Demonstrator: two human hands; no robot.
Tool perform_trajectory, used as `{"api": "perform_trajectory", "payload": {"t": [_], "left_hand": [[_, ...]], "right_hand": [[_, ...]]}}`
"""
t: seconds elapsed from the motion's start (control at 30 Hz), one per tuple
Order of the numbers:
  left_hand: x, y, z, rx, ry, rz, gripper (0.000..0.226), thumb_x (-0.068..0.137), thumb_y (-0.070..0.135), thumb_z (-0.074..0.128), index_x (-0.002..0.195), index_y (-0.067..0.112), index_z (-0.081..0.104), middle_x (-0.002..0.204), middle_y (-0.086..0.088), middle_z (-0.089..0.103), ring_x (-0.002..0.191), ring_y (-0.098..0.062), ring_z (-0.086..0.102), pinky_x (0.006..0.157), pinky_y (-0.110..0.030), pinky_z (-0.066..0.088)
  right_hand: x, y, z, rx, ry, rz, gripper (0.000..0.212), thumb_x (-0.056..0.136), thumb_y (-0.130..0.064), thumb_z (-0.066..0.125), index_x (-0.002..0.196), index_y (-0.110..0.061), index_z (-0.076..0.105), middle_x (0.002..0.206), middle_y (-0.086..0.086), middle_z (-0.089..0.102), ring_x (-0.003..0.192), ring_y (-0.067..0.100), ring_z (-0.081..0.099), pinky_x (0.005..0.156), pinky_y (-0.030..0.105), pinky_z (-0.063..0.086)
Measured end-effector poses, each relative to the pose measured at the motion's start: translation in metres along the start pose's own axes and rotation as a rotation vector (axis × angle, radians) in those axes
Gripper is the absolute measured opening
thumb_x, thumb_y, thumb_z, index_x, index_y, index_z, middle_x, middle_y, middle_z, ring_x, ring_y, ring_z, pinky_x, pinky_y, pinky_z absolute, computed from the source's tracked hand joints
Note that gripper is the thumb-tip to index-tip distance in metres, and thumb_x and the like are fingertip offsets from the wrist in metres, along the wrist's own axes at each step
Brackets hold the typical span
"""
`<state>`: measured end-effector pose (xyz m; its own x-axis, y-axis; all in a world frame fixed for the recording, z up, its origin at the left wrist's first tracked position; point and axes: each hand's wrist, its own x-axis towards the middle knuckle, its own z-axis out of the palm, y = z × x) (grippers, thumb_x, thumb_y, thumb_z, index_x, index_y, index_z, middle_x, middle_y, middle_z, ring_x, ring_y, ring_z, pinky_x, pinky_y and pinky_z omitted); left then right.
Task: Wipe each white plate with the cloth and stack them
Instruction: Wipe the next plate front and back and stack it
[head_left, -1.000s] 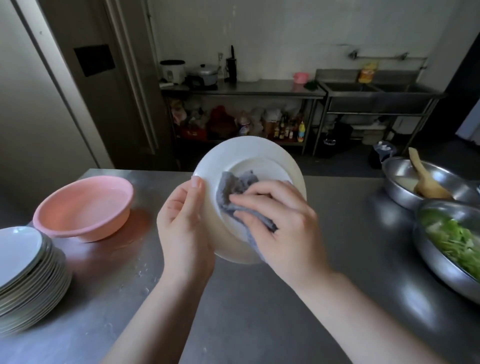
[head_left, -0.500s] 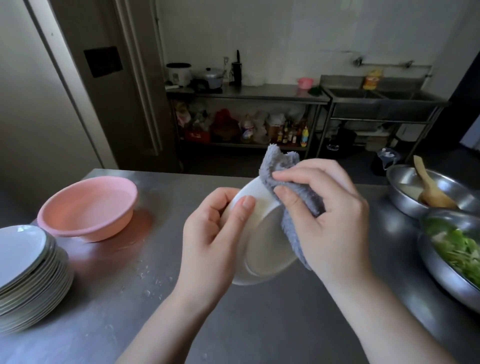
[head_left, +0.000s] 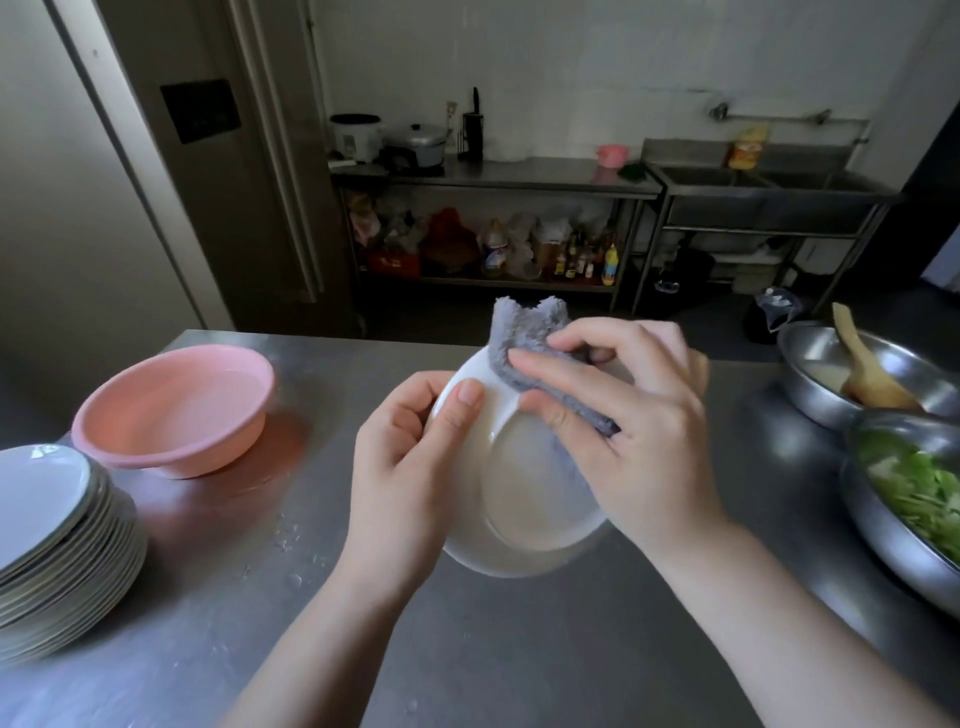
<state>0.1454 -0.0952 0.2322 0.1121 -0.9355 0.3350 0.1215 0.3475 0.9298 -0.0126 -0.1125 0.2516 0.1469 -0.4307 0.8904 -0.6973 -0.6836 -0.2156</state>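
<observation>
We are holding the white plate (head_left: 524, 483) tilted over the steel counter (head_left: 519, 649), our left hand (head_left: 410, 467) pinching its nine-o'clock rim, our right hand (head_left: 623, 431) pressing the grey cloth (head_left: 540, 358) around its twelve-o'clock edge. The plate stack (head_left: 57, 540) is lying toward nine o'clock, nearer our left hand.

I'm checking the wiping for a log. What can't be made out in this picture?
- Head view: plate face under the cloth and right hand; its dryness is unclear.
- Plate stack cut by the left edge; count unknown.
- Greens bowl cut by the right edge.
</observation>
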Motion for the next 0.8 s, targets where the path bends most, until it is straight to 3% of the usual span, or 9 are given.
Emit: {"api": "perform_trajectory", "payload": {"t": [0.13,0.27,0.4,0.57,0.7,0.8], "left_hand": [[0.003,-0.002,-0.002,0.059,0.049,0.017,0.017,0.089,0.036,0.061,0.083,0.025,0.071,0.071,0.003,0.070,0.062,-0.008,0.060,0.055,-0.020,0.047],[0.006,-0.003,-0.002,0.138,0.064,0.042,0.014,0.088,0.036,0.062,0.082,0.027,0.071,0.073,0.003,0.071,0.063,-0.007,0.062,0.055,-0.018,0.048],[0.010,-0.003,0.000,0.135,0.078,0.044,0.014,0.087,0.033,0.065,0.078,0.023,0.068,0.070,0.005,0.070,0.061,-0.005,0.060,0.055,-0.016,0.046],[0.012,-0.005,-0.003,0.052,0.089,0.021,0.013,0.088,0.031,0.066,0.080,0.022,0.071,0.074,-0.001,0.072,0.065,-0.010,0.063,0.058,-0.023,0.049],[0.011,-0.009,-0.003,0.113,0.121,0.029,0.013,0.086,0.032,0.066,0.077,0.023,0.069,0.070,0.007,0.070,0.062,-0.005,0.060,0.057,-0.017,0.047],[0.009,-0.010,-0.004,0.139,0.118,0.048,0.013,0.088,0.031,0.065,0.078,0.024,0.069,0.072,0.008,0.070,0.064,-0.003,0.060,0.059,-0.016,0.047]], "right_hand": [[-0.003,0.006,0.002,0.067,0.045,0.084,0.019,0.084,-0.011,0.073,0.103,-0.013,0.075,0.096,0.004,0.064,0.080,0.025,0.052,0.077,0.035,0.045],[-0.005,-0.003,0.008,0.111,0.008,0.107,0.018,0.084,-0.011,0.072,0.102,-0.009,0.070,0.099,0.001,0.064,0.089,0.020,0.057,0.083,0.026,0.047],[0.002,0.009,0.003,0.174,0.024,0.229,0.012,0.081,-0.008,0.074,0.090,-0.006,0.067,0.092,0.003,0.065,0.089,0.023,0.062,0.079,0.028,0.049],[-0.002,0.000,0.012,0.199,-0.057,0.059,0.016,0.081,-0.012,0.075,0.097,-0.007,0.075,0.098,0.005,0.067,0.089,0.024,0.062,0.081,0.028,0.050],[0.001,0.012,0.008,0.217,-0.025,0.185,0.013,0.081,-0.008,0.074,0.094,-0.007,0.076,0.097,0.006,0.067,0.091,0.023,0.063,0.080,0.035,0.052],[0.000,-0.001,0.015,0.201,-0.065,0.125,0.009,0.080,-0.006,0.075,0.089,-0.007,0.074,0.096,0.004,0.066,0.092,0.021,0.062,0.082,0.030,0.050]]}}
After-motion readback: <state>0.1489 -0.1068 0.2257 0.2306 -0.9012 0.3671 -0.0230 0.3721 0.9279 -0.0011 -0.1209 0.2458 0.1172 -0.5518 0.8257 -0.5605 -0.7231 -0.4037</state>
